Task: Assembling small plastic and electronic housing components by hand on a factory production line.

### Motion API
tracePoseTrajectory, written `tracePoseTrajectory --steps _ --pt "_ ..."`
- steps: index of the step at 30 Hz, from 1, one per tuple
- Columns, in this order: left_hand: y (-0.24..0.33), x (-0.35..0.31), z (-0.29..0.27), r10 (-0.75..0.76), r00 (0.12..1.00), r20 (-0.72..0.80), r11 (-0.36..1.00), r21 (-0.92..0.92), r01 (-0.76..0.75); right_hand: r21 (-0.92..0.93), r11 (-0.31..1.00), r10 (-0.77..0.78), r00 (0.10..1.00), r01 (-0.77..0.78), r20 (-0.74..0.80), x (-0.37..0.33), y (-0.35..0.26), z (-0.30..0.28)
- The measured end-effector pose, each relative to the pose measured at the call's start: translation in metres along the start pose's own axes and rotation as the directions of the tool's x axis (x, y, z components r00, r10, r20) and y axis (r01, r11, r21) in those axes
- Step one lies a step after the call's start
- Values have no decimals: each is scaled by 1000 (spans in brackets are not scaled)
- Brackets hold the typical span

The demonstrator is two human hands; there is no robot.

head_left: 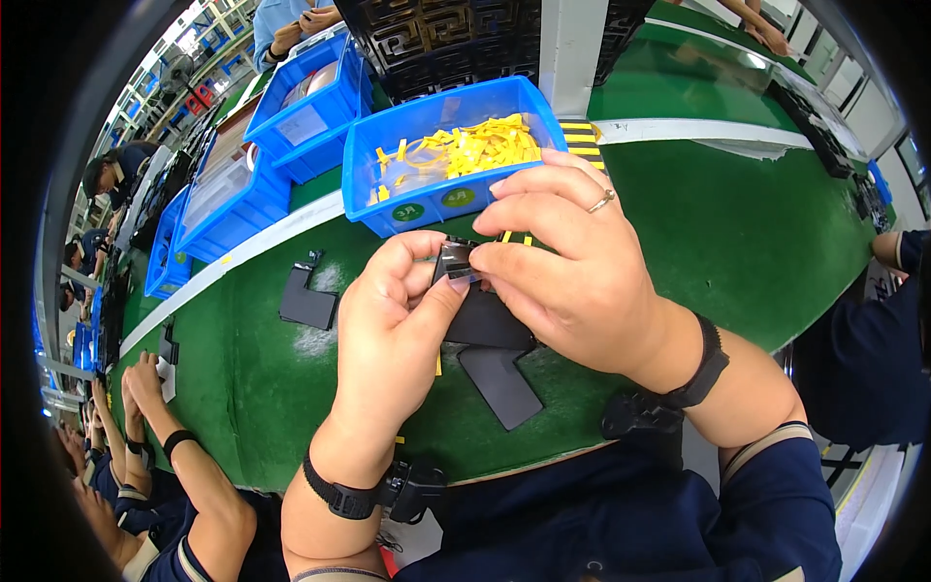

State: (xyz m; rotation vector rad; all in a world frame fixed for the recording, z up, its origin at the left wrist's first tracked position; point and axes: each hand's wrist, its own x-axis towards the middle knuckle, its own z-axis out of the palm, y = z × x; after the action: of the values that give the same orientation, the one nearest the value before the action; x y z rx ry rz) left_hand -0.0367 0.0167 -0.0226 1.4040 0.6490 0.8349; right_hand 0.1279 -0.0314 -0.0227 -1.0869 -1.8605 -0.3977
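Observation:
My left hand (388, 335) is closed, thumb and fingers pinching a small glossy black part (457, 256) with a clear film-like edge. From the other side, the fingertips of my right hand (592, 262) close on the same part; exactly what they pinch is hidden. Beneath my hands, a flat black piece (485, 322) lies partly covered, its link to the held part unclear. Nearer to me, an L-shaped flat black piece (504, 388) rests on the green table. Another L-shaped black piece (308, 303), with a short tab on top, lies left of my left hand.
Beyond my hands stands a blue bin (373, 215) with small yellow pieces (485, 145). More blue bins (238, 218) line the back left, behind a pale strip (291, 221). A grey post (574, 58) rises at the back. Co-workers' arms (199, 466) reach in at left.

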Motion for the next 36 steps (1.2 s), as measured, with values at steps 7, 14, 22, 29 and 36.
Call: tracePoseTrajectory --steps 7,14,22,29,36 --pt "2 -2 -3 13 1000 5 998 62 -14 10 999 35 995 -34 -97 1 5 1" --pt "7 -2 -3 -21 999 32 996 87 18 -27 1000 13 1000 -14 -25 4 2 -5" --pt "9 -4 -4 -70 994 87 981 185 53 -31 994 95 980 -101 -172 3 15 -6" --pt "6 0 -5 37 998 48 985 -168 -28 103 989 107 994 -105 -14 0 -7 1" --pt "0 -3 -1 243 970 13 915 328 -234 406 888 228 974 -215 16 3 4 3"
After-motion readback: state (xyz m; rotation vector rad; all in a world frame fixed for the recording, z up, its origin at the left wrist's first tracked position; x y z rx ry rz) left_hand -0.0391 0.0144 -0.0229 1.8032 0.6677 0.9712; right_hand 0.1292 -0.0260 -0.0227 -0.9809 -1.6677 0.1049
